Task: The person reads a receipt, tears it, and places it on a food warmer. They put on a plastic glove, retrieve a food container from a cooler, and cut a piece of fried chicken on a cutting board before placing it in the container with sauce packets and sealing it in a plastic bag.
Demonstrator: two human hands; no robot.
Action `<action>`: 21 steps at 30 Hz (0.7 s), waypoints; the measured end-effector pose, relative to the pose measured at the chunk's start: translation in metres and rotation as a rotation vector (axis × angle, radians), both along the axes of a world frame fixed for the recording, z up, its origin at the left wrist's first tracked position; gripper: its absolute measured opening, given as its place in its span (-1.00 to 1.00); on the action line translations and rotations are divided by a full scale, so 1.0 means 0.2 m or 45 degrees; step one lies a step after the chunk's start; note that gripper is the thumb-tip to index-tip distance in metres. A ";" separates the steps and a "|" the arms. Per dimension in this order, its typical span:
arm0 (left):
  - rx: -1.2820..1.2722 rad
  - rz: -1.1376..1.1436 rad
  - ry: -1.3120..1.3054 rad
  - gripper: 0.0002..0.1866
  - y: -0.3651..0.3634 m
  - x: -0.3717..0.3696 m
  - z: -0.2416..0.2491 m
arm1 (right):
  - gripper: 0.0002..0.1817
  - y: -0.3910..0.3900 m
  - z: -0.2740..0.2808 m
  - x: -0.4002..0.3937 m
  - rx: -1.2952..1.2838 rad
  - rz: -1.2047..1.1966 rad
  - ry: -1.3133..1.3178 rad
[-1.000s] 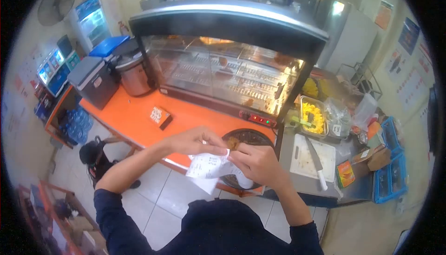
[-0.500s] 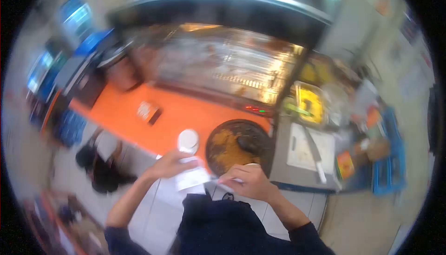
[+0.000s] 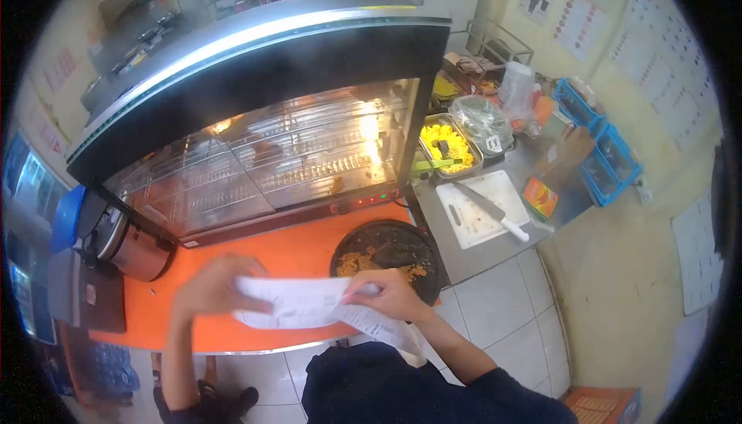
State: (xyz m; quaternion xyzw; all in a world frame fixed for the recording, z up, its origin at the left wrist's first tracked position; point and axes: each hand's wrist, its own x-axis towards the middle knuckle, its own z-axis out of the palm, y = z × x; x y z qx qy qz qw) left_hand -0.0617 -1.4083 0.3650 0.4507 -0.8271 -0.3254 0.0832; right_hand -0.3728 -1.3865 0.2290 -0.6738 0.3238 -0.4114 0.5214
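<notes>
A long white receipt [image 3: 297, 300] with faint print is stretched between my hands, over the front part of the orange counter. My left hand [image 3: 220, 289] is closed on its left end. Toward the other end my right hand [image 3: 390, 292] pinches the strip, and a further length of paper hangs down below those fingers toward my dark clothing. Just beyond my right hand lies a round dark stone mortar [image 3: 348, 240] with brown crumbly food in it; the hand overlaps its near edge.
Behind the orange counter [image 3: 317, 240] stands a lit glass food warmer [image 3: 270, 161]. To the right are a white cutting board [image 3: 471, 227] with a knife [image 3: 487, 209] and a metal tray [image 3: 473, 167] of yellow food. Someone's legs [image 3: 209, 397] show below the counter.
My view has turned and shifted right. The receipt, bunched near my left hand before, is now spread out between both hands. My left hand has moved leftward, away from the right.
</notes>
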 end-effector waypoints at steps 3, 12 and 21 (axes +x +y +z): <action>-0.011 0.018 0.119 -0.66 -0.28 0.21 0.23 | -0.87 0.02 -0.08 0.09 0.023 -0.329 -0.214; -0.925 -0.295 0.550 -0.80 -1.24 -0.29 0.65 | -0.81 -0.45 0.36 0.49 -0.085 -1.100 -0.595; -1.118 -0.275 0.663 -0.80 -1.30 -0.38 0.59 | -0.75 -0.56 0.42 0.48 -0.182 -1.139 -0.626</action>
